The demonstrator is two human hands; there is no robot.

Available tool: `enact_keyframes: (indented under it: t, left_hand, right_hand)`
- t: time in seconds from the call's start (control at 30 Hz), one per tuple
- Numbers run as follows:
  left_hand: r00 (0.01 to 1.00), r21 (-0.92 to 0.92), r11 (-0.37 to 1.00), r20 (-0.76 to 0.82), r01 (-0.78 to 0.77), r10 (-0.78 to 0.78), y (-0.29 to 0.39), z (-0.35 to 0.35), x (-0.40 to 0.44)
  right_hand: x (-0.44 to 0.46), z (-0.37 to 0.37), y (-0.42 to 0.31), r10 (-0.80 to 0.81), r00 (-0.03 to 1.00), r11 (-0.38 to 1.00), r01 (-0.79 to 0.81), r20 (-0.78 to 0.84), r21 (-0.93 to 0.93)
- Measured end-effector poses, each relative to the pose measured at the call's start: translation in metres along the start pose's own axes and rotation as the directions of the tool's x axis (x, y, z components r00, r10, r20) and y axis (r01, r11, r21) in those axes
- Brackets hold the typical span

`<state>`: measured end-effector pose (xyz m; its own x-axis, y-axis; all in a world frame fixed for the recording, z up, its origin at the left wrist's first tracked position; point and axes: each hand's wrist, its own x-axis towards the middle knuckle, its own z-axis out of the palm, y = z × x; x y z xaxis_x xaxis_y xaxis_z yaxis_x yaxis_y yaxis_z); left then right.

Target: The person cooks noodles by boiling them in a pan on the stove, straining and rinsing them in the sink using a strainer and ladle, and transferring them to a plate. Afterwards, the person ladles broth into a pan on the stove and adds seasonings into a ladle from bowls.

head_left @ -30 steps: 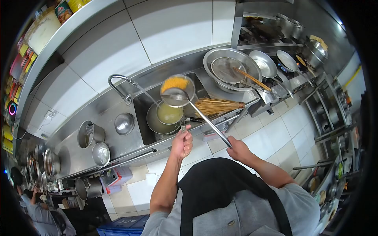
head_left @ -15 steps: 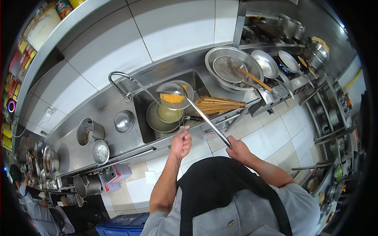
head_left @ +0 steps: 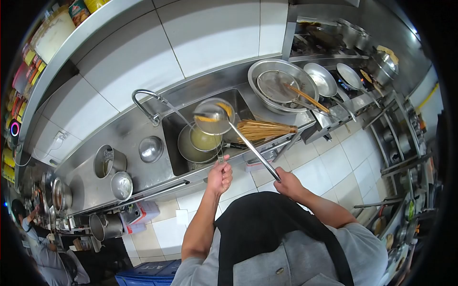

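Over the sink [head_left: 245, 102], my left hand [head_left: 220, 177] is closed on the thin handle of a round mesh strainer [head_left: 213, 127]. Orange-yellow food [head_left: 224, 109] lies in the strainer. My right hand [head_left: 288, 182] grips the long metal handle of a ladle [head_left: 255, 151], whose head is blurred inside the strainer. Below the strainer, a vessel of cloudy yellowish liquid [head_left: 205, 141] sits within a larger pan [head_left: 183, 150] in the sink. A bundled bamboo brush [head_left: 265, 129] lies across the sink's right side, near the ladle handle.
A curved faucet [head_left: 147, 106] runs water into the sink. Left on the counter are a pot [head_left: 109, 160] and metal bowls [head_left: 150, 149]. To the right stands a big basin [head_left: 284, 107] with a sieve, beside pans [head_left: 320, 80] on the stove. A co-worker [head_left: 45, 252] is at far left.
The ladle head has shifted within the strainer, and the orange-yellow food is spread differently, with less showing at the front. Both hands stay in nearly the same place.
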<state>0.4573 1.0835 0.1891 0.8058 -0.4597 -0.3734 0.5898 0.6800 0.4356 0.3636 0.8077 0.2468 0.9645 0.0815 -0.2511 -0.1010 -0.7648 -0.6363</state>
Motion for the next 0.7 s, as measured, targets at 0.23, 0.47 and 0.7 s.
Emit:
enact_keyframes:
  t: [0.23, 0.47, 0.7]
  left_hand:
    - [1.0, 0.038, 0.999, -0.016, -0.01, 0.01, -0.007, -0.001, -0.004]
    - [0.999, -0.053, 0.998, 0.017, 0.035, -0.034, 0.002, 0.005, -0.002]
    - [1.0, -0.073, 0.997, 0.019, -0.012, 0.013, 0.0, 0.01, -0.006]
  right_hand:
    - [-0.003, 0.003, 0.001, -0.052, 0.998, 0.999, 0.051, -0.037, -0.011]
    - [-0.004, 0.0, 0.001, 0.022, 1.0, 1.0, -0.022, 0.021, 0.003]
    - [0.005, -0.006, -0.007, -0.074, 0.99, 0.994, 0.063, -0.123, -0.09]
